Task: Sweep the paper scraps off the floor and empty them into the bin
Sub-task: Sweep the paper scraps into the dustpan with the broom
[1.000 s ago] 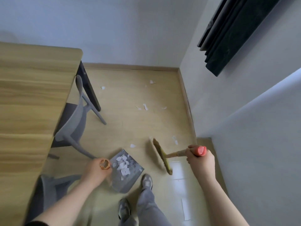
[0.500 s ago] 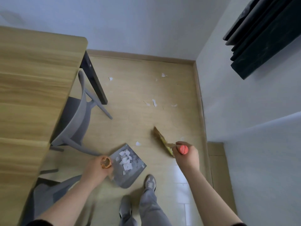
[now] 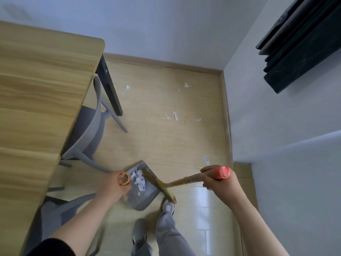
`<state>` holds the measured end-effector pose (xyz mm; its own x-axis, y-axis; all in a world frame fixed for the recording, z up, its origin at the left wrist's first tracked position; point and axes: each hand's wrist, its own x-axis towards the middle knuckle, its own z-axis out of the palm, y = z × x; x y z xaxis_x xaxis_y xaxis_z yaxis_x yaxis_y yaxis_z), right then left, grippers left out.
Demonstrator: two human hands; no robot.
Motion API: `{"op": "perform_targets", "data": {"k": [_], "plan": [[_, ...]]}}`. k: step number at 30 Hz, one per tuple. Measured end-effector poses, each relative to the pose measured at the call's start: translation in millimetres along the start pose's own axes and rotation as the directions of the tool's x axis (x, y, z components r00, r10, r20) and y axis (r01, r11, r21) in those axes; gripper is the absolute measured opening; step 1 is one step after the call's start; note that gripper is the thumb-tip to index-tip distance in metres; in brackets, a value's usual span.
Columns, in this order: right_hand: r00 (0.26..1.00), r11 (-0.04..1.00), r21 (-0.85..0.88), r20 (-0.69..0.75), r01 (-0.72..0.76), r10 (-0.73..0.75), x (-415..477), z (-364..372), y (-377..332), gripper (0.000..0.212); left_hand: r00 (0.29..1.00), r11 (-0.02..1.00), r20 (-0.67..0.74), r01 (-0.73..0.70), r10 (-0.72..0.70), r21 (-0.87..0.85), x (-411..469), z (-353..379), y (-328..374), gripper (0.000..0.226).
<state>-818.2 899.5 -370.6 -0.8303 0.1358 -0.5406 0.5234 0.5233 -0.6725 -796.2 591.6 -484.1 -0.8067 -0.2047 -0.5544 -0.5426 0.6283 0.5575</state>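
left grip (image 3: 112, 186) holds dustpan (image 3: 145, 200); broom (image 3: 159, 184) in right grip (image 3: 219, 182) lies across it

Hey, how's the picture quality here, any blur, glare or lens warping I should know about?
Head view throughout: motion blur smears the broom head and the left hand; a pale glare patch lies on the floor near the right hand; the wide lens bows the table edge; the far scraps look fairly sharp.

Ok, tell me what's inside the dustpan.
White paper scraps lie piled in the grey dustpan. The broom head crosses its right side, and the left hand covers its left edge, so anything beneath those is hidden.
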Motion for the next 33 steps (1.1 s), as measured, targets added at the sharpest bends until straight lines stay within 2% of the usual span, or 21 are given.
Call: {"op": "perform_targets", "data": {"k": [3, 5, 8, 10, 13, 14, 15, 16, 18, 20, 23, 26, 30, 33], "plan": [[0.997, 0.996, -0.046, -0.005, 0.079, -0.079, -21, 0, -1, 0.034, 1.0, 1.0, 0.018, 0.007, -0.006, -0.01, -10, 0, -5, 0.013], [0.992, 0.989, -0.083, 0.001, 0.126, -0.126, -32, 0, 1, 0.042, 1.0, 1.0, 0.012, 0.0, 0.0, -0.024, -17, 0, -9, 0.013], [0.986, 0.984, -0.116, -0.081, 0.135, -0.145, -47, 1, 12, 0.036, 1.0, 0.998, 0.002, -0.029, 0.029, -0.052, -30, 0, -10, 0.012], [0.98, 0.989, -0.107, -0.159, 0.105, -0.121, -61, 1, 22, 0.014, 0.998, 0.995, 0.003, -0.056, 0.057, -0.082, -39, 0, -11, 0.012], [0.971, 0.989, -0.087, -0.196, 0.123, -0.138, -78, -5, 32, 0.016, 0.997, 0.991, 0.001, -0.076, 0.076, -0.109, -42, 0, -8, 0.014], [0.964, 0.99, -0.07, -0.227, 0.125, -0.138, -84, -9, 34, 0.03, 0.996, 0.992, -0.002, -0.093, 0.093, -0.086, -42, 1, -6, 0.015], [0.956, 0.994, -0.036, -0.271, 0.107, -0.113, -90, -16, 37, 0.041, 0.993, 0.992, 0.002, -0.117, 0.117, -0.055, -43, 4, 0, 0.014], [0.947, 0.996, 0.003, -0.31, 0.088, -0.083, -94, -24, 43, 0.039, 0.989, 0.989, 0.012, -0.148, 0.149, -0.03, -45, 6, 6, 0.012], [0.922, 0.998, 0.053, -0.388, 0.018, 0.004, -97, -40, 58, 0.023, 0.979, 0.98, 0.044, -0.197, 0.197, 0.01, -45, 15, 22, 0.009], [0.883, 0.99, 0.134, -0.459, -0.039, 0.096, -97, -54, 72, 0.017, 0.972, 0.974, 0.077, -0.225, 0.221, 0.041, -44, 24, 39, 0.01], [0.844, 0.977, 0.192, -0.505, -0.095, 0.181, -90, -74, 92, 0.011, 0.962, 0.966, 0.117, -0.253, 0.245, 0.059, -37, 40, 68, 0.022], [0.815, 0.976, 0.153, -0.54, -0.153, 0.212, -75, -100, 110, 0.014, 0.957, 0.96, 0.131, -0.27, 0.26, 0.069, -28, 61, 102, 0.028], [0.797, 0.97, 0.14, -0.552, -0.201, 0.244, -50, -136, 123, 0.029, 0.952, 0.955, 0.152, -0.28, 0.264, 0.095, -11, 91, 144, 0.025], [0.765, 0.951, 0.21, -0.566, -0.225, 0.306, -31, -166, 126, 0.014, 0.945, 0.944, 0.17, -0.303, 0.28, 0.13, 2, 114, 177, 0.025]]}}
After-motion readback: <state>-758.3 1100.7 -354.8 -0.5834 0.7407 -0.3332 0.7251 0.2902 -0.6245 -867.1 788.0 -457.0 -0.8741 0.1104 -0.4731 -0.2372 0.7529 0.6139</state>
